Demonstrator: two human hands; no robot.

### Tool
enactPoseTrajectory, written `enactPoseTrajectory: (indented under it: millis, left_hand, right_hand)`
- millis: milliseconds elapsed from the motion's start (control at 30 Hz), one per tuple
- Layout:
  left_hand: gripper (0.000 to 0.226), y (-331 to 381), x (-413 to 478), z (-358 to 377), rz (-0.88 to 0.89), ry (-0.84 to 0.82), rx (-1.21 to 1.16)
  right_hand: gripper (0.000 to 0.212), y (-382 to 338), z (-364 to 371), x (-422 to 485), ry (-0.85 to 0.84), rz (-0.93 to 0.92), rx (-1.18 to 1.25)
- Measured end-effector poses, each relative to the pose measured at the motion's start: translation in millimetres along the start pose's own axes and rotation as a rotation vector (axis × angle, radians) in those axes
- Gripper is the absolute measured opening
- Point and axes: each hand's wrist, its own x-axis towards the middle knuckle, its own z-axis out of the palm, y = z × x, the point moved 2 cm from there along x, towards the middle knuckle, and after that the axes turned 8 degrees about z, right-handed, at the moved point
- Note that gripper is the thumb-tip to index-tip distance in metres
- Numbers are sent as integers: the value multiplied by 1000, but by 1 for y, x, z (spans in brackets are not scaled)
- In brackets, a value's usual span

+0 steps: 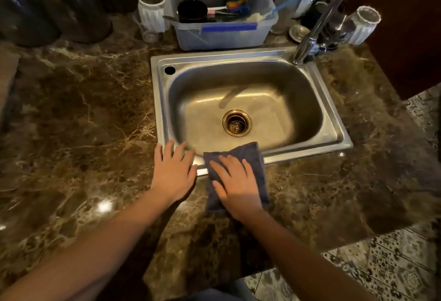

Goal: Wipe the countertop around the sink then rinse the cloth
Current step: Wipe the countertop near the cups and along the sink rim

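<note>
Brown marble tabletop (83, 114) fills most of the view. Steel sink (226, 57) set in it, centre. Clear plastic tub (222, 36) of dishes at sink's 12 o'clock, just behind the rim. Chrome faucet (319, 21) at 1 o'clock corner. Dark grey cloth (250, 155) at sink's 6 o'clock, flat across front rim and tabletop. Right hand (235, 181) lies flat on cloth, fingers spread. Left hand (173, 172) at 7 o'clock, just beside cloth, fingers spread over rim corner. Drain (237, 123) mid-basin.
</note>
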Motion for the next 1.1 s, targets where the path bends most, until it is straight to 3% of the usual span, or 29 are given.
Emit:
enactPoseTrajectory:
  millis: [133, 267, 400, 467, 533, 633, 767, 933, 1100]
  left_hand:
    - [41, 15, 7, 2, 32, 61, -51]
    - [42, 29, 20, 5, 85, 65, -103]
    - [62, 63, 35, 8, 153, -46, -173]
    - [71, 83, 52, 10, 170, -98, -184]
    - [73, 101, 70, 12, 187, -140, -159]
    - [70, 114, 87, 15, 177, -187, -119]
    - [68, 114, 90, 15, 184, -244, -101]
    - [64, 115, 89, 14, 182, -240, -209]
    - [62, 116, 89, 11, 148, -220, -282]
  right_hand:
    - [51, 92, -30, 8, -22, 102, -12]
    - [56, 179, -51, 20, 72, 408, -58]
    - [59, 152, -45, 31, 147, 631, 1]
    - [52, 124, -35, 23, 149, 555, 18]
    - [54, 112, -31, 6, 59, 360, 27]
    - [57, 149, -40, -4, -26, 158, 15]
    - [64, 246, -62, 14, 59, 446, 3]
    - [59, 283, -78, 46, -18, 430, -56]
    - [58, 288, -88, 138, -9, 391, -128]
